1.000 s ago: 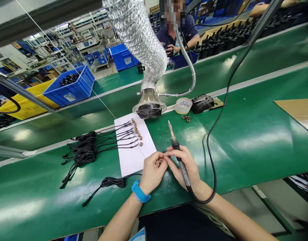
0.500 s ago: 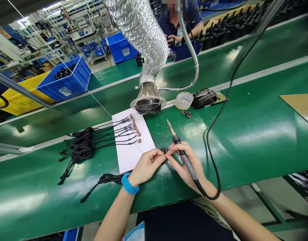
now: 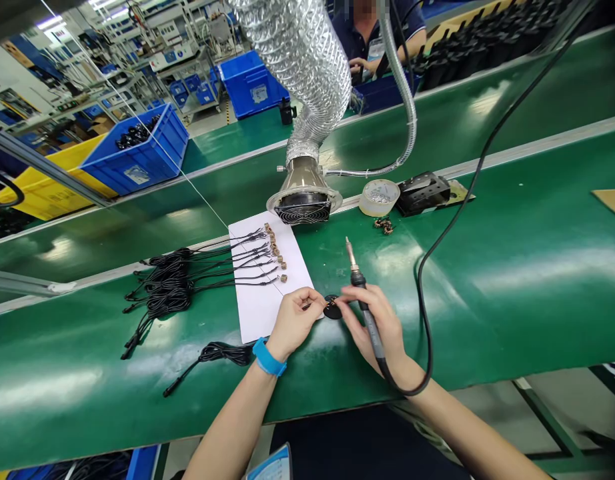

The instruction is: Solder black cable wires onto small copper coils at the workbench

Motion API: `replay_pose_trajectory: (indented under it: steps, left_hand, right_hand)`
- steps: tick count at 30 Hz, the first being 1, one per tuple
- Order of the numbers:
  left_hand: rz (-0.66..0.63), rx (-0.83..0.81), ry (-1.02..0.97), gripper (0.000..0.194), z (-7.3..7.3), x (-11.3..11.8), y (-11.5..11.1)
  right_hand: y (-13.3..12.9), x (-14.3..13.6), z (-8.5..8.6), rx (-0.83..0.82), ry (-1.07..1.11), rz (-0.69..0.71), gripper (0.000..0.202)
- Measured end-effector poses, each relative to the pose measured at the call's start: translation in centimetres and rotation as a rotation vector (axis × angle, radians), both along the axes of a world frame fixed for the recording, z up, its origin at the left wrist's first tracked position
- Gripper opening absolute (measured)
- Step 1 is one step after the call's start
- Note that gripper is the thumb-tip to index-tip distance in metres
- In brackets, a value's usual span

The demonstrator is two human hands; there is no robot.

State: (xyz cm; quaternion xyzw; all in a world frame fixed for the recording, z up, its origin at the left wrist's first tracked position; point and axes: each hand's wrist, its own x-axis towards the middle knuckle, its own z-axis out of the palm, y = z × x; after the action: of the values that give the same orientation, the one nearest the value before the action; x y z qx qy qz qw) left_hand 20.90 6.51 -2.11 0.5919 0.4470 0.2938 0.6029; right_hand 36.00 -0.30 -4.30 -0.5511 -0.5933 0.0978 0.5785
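Observation:
My left hand [image 3: 298, 317] is closed in a pinch, with a short dark length of black cable [image 3: 306, 307] showing between its fingers. A bundled black cable [image 3: 226, 353] runs out of sight behind that wrist. Just beyond my left fingertips, a small round black part [image 3: 332, 311] with copper-coloured bits on it lies on the green bench. My right hand [image 3: 385, 323] grips a soldering iron [image 3: 371, 330], tip pointing up and away from the part. Its thumb and fingertips reach to the part's right edge; what they pinch there is too small to make out.
On a white sheet [image 3: 252, 313] lie several black cables [image 3: 167, 280] with small copper-coloured coils [image 3: 280, 259]. A fume extractor hood [image 3: 304, 193] hangs above. Behind stand a solder spool [image 3: 379, 198], a black holder [image 3: 423, 193] and loose coils [image 3: 383, 225]. A co-worker [image 3: 372, 40] sits opposite.
My hands have drawn slightly apart, so more of the round black part shows between them. The soldering iron stays in my right hand, more upright. The view has shifted a little.

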Motion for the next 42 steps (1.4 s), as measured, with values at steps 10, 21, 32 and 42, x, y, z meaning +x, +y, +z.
replay_pose_trajectory:
  steps: [10, 21, 32, 42]
  left_hand:
    - [0.042, 0.042, 0.129, 0.012, -1.0, 0.7, 0.8]
    - [0.033, 0.011, 0.157, 0.014, -1.1, 0.8, 0.8]
    - [0.033, 0.017, 0.150, 0.015, -1.0, 0.7, 0.6]
    - [0.037, 0.028, 0.119, 0.013, -1.0, 0.7, 0.6]
  right_hand:
    - [0.1, 2.8, -0.6, -0.003, 0.399, -0.085, 0.020]
    - [-0.3, 3.2, -1.1, 0.031, 0.179, -0.038, 0.021]
    - [-0.2, 3.2, -0.6, 0.053, 0.030, -0.051, 0.024]
    - [-0.3, 3.1, -0.8, 0.037, 0.099, -0.025, 0.023]
